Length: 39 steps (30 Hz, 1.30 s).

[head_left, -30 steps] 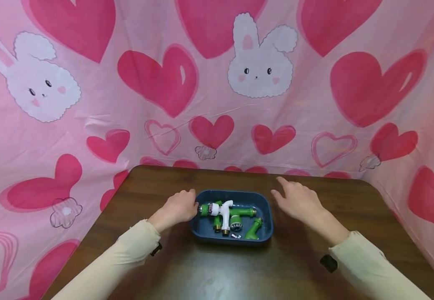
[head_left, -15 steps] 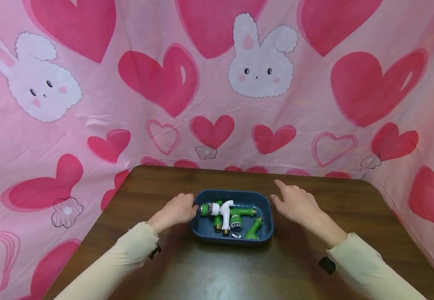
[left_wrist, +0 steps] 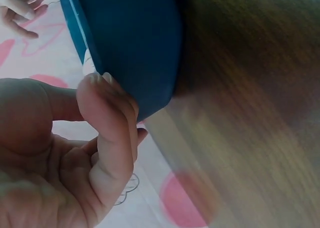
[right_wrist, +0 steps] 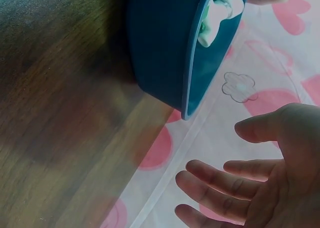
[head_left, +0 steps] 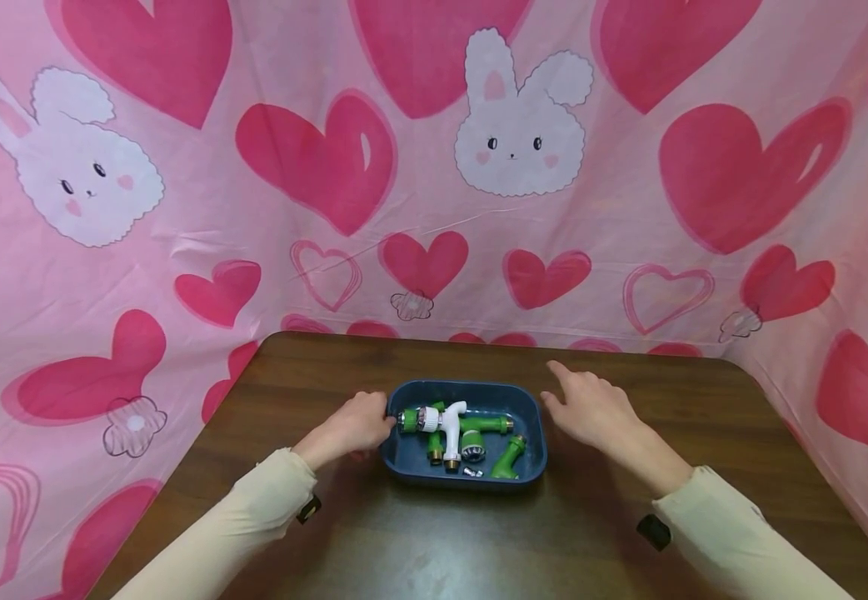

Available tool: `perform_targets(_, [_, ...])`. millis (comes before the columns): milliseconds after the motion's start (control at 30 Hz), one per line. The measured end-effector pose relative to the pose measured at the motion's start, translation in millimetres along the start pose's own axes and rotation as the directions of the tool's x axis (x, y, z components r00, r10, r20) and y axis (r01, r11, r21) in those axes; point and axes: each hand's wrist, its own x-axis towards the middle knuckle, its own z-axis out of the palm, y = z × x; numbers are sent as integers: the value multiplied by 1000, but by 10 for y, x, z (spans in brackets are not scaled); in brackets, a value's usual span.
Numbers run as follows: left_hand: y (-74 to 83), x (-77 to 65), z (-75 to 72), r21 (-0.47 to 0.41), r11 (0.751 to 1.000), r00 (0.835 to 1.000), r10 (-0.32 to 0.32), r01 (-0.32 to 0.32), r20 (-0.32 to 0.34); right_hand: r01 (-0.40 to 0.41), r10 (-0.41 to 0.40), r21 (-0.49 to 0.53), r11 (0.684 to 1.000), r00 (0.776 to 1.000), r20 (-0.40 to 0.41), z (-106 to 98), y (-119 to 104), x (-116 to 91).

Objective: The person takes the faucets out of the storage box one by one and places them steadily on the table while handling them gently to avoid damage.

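Note:
A dark blue plastic tub (head_left: 464, 482) sits mid-table with green and white tap parts in it. My left hand (head_left: 355, 421) is at its left end; in the left wrist view the curled fingers and thumb pinch the rim (left_wrist: 80, 25). A white tap (head_left: 451, 429) lies on top of the pile, its white ribbed collar beside a green fitting (head_left: 409, 420). A green tap body (head_left: 509, 457) rests at the right, near a green round fitting (head_left: 472, 446). My right hand (head_left: 595, 404) hovers right of the tub, apart from it, fingers spread and holding nothing.
The brown wooden table (head_left: 434, 550) has a pink curtain (head_left: 419, 192) with hearts and rabbits behind it and along both sides. A small silvery piece (head_left: 472, 472) lies at the tub's near side. Dark wrist devices are strapped at both sleeves.
My left hand has lowered slightly at the tub's left end. My right hand has shifted slightly left. The tub and its parts have stayed in place.

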Motion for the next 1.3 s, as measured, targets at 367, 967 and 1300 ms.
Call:
perform_targets(367, [-32, 23, 10, -26, 999, 999, 40, -40, -13, 22, -22, -3, 1000, 1000, -20, -24, -1, 17])
perform_targets(967, [-30, 28, 15, -3, 999, 999, 40, -40, 2, 26, -27, -22, 999, 999, -27, -34, 8, 7])
perform_targets(1300, [-28, 27, 31, -9, 999, 999, 50, -50, 12, 24, -24, -19, 1000, 999, -27, -16, 13, -2])
